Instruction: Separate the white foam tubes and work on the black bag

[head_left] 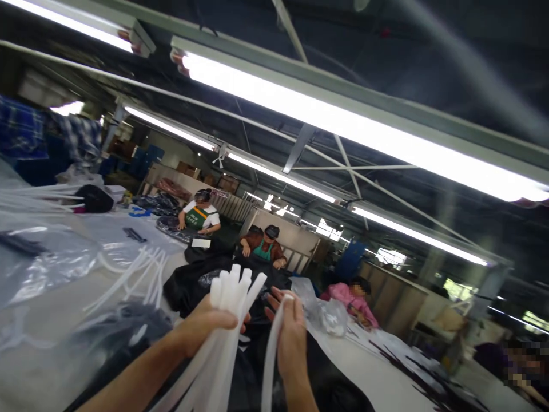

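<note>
Factory workshop, tube lights (364, 125), 2 aproned workers (201, 220)

Left grip (208, 323) holds white strips (229, 289), right grip (294, 329) one strip (270, 357).

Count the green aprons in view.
2: a green apron over a white top, left of centre, and another green apron with brown sleeves, near the middle. More may be hidden on people farther right.

A bundle of flat white strips (231, 294) leans in the left hand (210, 323), blunt ends fanned slightly above the grip, lengths trailing down out of view. 1 separate white strip (271, 355), gently curved, runs down from the right hand (294, 337), apart from the bundle.
</note>
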Demonstrator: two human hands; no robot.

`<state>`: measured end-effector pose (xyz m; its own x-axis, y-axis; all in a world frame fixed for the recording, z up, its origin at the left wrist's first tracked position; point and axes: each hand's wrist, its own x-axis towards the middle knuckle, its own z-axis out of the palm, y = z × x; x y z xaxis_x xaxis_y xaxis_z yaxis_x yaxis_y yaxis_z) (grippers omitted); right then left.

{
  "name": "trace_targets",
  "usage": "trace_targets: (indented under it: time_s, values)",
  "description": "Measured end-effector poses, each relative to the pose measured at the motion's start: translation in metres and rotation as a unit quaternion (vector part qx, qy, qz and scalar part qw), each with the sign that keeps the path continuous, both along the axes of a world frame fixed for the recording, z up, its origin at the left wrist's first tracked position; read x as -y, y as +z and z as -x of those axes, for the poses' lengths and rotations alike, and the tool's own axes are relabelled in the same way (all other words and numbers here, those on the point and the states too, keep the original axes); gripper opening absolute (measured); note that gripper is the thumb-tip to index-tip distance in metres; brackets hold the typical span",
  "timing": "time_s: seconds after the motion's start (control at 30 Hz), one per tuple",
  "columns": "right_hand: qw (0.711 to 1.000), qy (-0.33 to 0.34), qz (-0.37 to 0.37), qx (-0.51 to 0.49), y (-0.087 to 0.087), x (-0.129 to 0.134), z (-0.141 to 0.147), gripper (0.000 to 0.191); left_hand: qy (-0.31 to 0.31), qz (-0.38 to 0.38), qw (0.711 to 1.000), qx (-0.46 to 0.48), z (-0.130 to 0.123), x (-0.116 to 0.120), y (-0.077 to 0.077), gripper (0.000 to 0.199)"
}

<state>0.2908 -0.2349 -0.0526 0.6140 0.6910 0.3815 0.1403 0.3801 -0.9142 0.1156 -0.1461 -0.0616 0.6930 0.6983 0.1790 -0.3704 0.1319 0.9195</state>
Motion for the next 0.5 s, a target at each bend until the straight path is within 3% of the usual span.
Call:
trace_targets:
  time_s: [0.07,0.13,0.33,0.5]
  values:
    - [0.999,0.039,-0.026,-0.011,0.019,-0.024,0.031,0.048,-0.003,0.009,1.0,-0.002,-0.006,0.007,-0.002,0.028]
    - [0.998,0.052,-0.04,-0.009,0.026,-0.041,0.053,0.047,0.004,0.021,1.0,-0.001,-0.007,0.008,-0.005,0.025]
    - [0.997,0.066,-0.005,0.043,0.0,-0.051,0.067,0.051,-0.052,0.058,0.997,-0.014,0.0,0.006,-0.022,0.034]
    - [0.992,0.05,0.049,0.101,0.0,-0.038,0.057,0.054,-0.075,0.049,0.996,-0.01,0.016,0.006,-0.018,0.023]
